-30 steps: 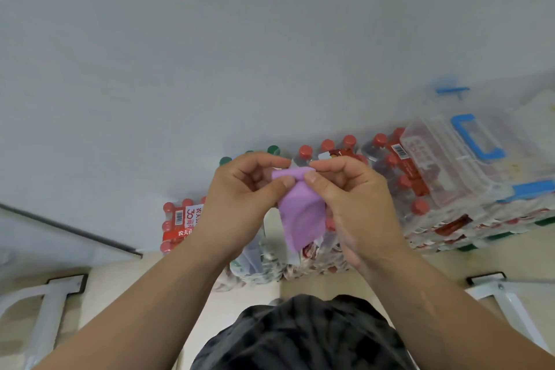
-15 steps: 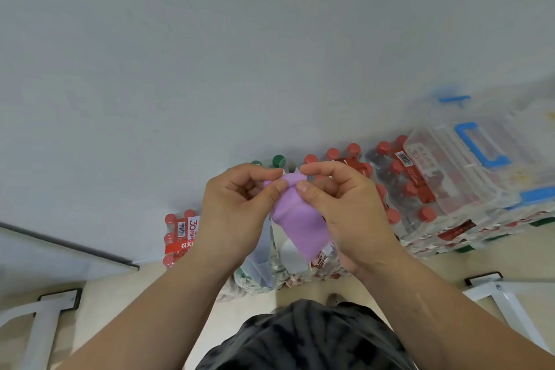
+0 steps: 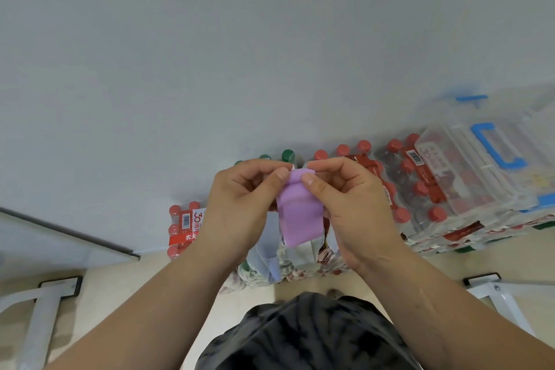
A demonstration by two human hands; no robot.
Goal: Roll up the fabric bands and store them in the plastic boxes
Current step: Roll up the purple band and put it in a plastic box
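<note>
Though its upper corners are hidden in your grip, your left hand (image 3: 240,207) and right hand (image 3: 357,213) both pinch the lilac fabric band (image 3: 297,219) in mid-air between them, its smooth tail hanging.

Inspection of the person: the left forearm (image 3: 141,312) at 7 o'clock and the right forearm (image 3: 441,309) at 5 o'clock are bare to the frame edge. The left hand (image 3: 240,204) and right hand (image 3: 354,207) show short, plain thumbnails (image 3: 282,173). At 6 o'clock there is a dark garment (image 3: 309,336), mottled black and grey.
</note>
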